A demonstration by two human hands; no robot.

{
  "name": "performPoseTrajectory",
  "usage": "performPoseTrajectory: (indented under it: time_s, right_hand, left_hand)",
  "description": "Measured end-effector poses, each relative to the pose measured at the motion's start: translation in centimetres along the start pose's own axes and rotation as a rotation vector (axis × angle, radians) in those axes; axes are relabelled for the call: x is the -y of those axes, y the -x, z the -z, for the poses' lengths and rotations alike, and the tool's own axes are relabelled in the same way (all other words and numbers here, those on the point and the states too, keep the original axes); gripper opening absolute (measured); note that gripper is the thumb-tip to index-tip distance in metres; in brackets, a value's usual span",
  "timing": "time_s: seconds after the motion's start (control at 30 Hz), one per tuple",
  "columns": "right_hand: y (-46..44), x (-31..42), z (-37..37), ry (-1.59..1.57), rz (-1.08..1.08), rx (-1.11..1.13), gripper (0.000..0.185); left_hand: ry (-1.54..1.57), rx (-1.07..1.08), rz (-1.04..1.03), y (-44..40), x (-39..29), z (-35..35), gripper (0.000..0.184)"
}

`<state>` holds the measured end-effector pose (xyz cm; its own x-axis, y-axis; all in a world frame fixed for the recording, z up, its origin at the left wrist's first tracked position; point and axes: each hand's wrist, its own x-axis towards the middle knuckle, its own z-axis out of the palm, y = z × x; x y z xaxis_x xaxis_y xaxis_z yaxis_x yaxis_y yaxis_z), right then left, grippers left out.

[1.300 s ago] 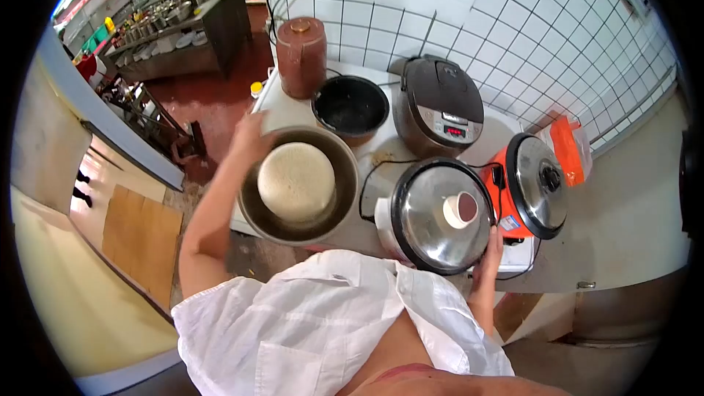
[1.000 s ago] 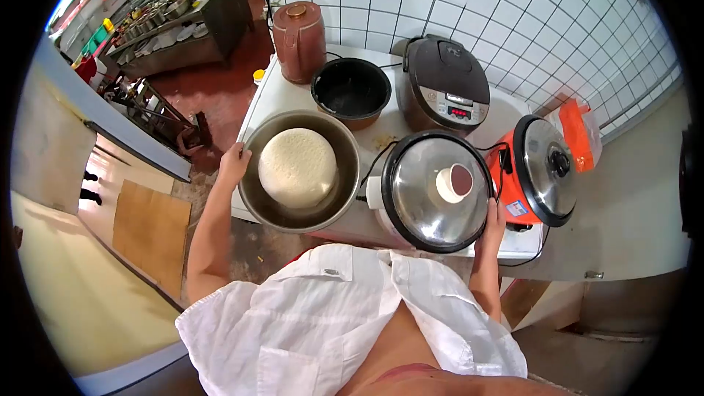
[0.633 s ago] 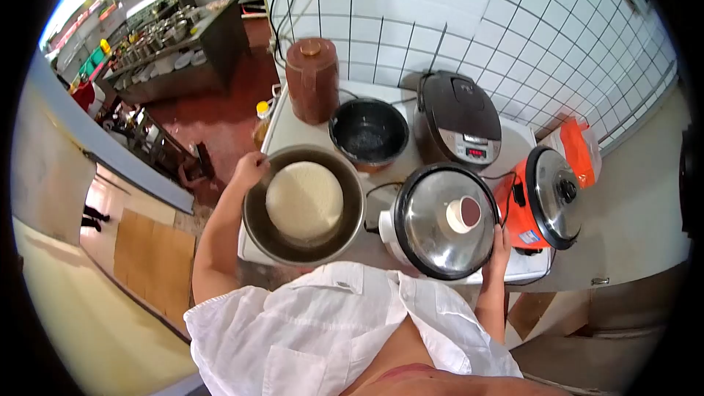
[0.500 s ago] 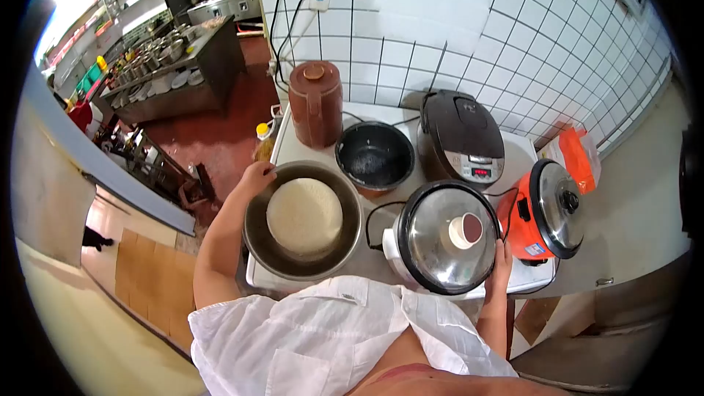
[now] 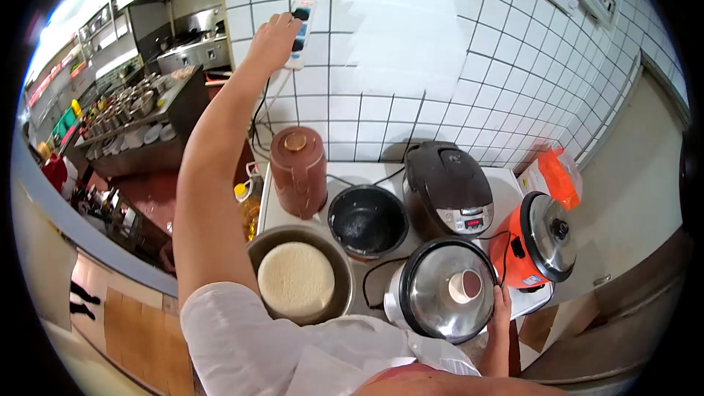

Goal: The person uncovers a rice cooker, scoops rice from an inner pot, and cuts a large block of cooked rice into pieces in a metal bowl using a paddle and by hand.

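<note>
My left hand (image 5: 276,40) is raised to the white power strip (image 5: 302,60) on the tiled wall. Its fingers curl at the strip's left edge beside the black plugs (image 5: 301,14); what they grip is hidden. Low on the right, my right hand (image 5: 501,309) holds the side of a white rice cooker (image 5: 392,295). A steel lid (image 5: 433,301) with a black rim covers this cooker. A black cord runs down near the fingers. Under my left arm, a steel bowl (image 5: 347,279) holds a pale round block (image 5: 296,279) with a porous top.
On the white table stand a brown jug (image 5: 298,176), a black inner pot (image 5: 368,221), a dark rice cooker (image 5: 449,187) with a lit display and an orange cooker (image 5: 521,253). An oil bottle (image 5: 250,209) is at the left edge. A kitchen counter (image 5: 158,125) lies beyond.
My left hand has left the steel bowl's rim and risen to the power strip. My right hand stays at the white cooker. The view has tilted up toward the wall.
</note>
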<state>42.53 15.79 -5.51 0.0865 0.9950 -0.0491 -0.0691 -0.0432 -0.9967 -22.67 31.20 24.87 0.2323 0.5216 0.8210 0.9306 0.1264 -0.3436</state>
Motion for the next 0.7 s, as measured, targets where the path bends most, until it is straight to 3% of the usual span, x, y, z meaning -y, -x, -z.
performPoseTrajectory:
  time_s: [0.13, 0.3, 0.4, 0.53, 0.57, 0.7]
  right_hand:
    - [0.2, 0.7, -0.3, -0.014, -0.024, -0.013, 0.036]
    - [1.0, 1.1, -0.7, -0.021, -0.070, -0.027, 0.038]
    - [1.4, 1.2, -0.8, -0.026, -0.099, -0.055, 0.039]
    - [1.8, 1.5, -1.7, -0.015, -0.081, -0.076, 0.039]
    - [1.9, 1.6, -1.7, -0.016, -0.083, -0.070, 0.038]
    - [1.8, 1.1, -1.7, -0.056, -0.093, -0.093, 0.038]
  left_hand:
    - [-0.133, -0.025, 0.080, -4.4, 0.0, -3.7, 0.024]
    - [-0.154, 0.140, 0.152, -6.0, 1.2, -6.4, 0.034]
    - [-0.104, 0.175, 0.171, -6.1, 1.6, -6.2, 0.032]
    - [-0.119, 0.320, 0.090, -7.7, 2.3, -6.3, 0.015]
    - [-0.010, 0.312, 0.084, -7.6, 2.7, -6.3, 0.012]
    - [-0.040, 0.288, 0.059, -7.1, 3.3, -6.7, 0.012]
